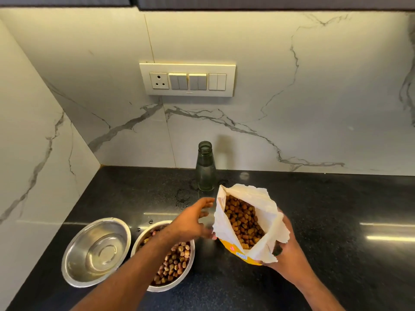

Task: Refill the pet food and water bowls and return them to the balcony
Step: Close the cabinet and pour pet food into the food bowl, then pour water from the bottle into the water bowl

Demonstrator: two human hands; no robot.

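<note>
Evidently both bowls are already filled: the water bowl [96, 252] sits at the left of the dark counter [336, 221], and the food bowl [170, 261] stands just beside it to its right, partly hidden under the left forearm. The right hand [285, 250] is wrapped around the lower side of the kibble bag [244, 223], holding it off the counter. The left hand [193, 221] is spread, fingers loose, reaching toward the bag's torn edge; whether it touches is hard to tell.

The bag looks soft and crinkly, light for its bulk, and likely to slump or spill (its mouth gapes wide), so it is best taken low on the body, with the top folded shut. Its long axis runs tilted, mouth pointing up and away toward the wall.

Behind it an uncapped glass bottle [205, 169] stands upright; it looks fragile and slippery, with drops of water around its base.
</note>
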